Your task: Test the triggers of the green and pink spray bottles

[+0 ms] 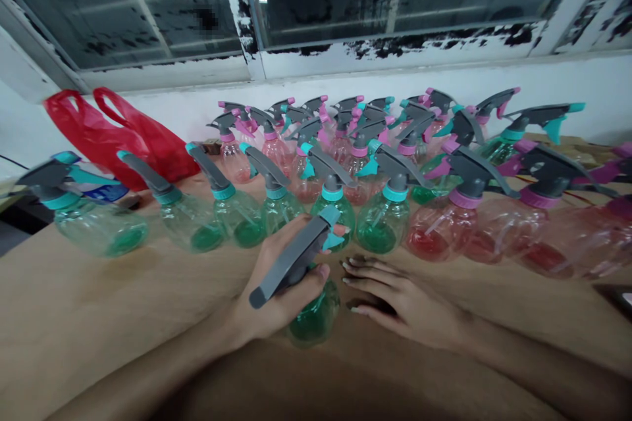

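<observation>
My left hand (276,293) is wrapped round a green spray bottle (313,316) with a grey trigger head and teal nozzle, holding it upright on the wooden table (99,302). Beside it, my right hand (395,296) rests palm down on the table, fingers stretched out and slightly curled, holding nothing. Its fingertips lie close to the held bottle. Just beyond both hands stands a row of green bottles (380,223) and pink bottles (439,227).
Many more green and pink spray bottles (345,138) crowd the back of the table up to the white wall. A red plastic bag (118,131) lies at the back left. A window with peeling white frames (247,26) runs above.
</observation>
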`<control>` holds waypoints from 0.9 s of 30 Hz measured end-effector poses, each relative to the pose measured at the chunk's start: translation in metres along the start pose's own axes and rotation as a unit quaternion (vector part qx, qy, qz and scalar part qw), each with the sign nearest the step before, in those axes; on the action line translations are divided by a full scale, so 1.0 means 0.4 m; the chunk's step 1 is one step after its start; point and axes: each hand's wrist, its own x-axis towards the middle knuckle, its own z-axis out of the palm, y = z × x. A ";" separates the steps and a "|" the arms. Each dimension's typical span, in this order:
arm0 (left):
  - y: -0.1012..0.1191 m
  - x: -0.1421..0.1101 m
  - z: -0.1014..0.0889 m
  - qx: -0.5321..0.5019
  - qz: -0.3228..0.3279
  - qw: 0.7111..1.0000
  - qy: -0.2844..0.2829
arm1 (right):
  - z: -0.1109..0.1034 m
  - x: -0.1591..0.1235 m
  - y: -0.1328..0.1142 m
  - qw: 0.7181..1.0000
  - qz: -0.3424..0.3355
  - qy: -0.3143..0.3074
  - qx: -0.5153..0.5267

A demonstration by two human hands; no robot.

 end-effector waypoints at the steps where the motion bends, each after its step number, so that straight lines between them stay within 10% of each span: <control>1: -0.003 0.000 0.001 0.002 0.004 1.000 0.003 | 0.001 0.000 0.000 1.000 0.000 0.000 0.003; 27: -0.026 0.005 0.007 0.040 0.039 0.998 0.037 | -0.001 0.001 -0.004 1.000 0.004 -0.001 0.004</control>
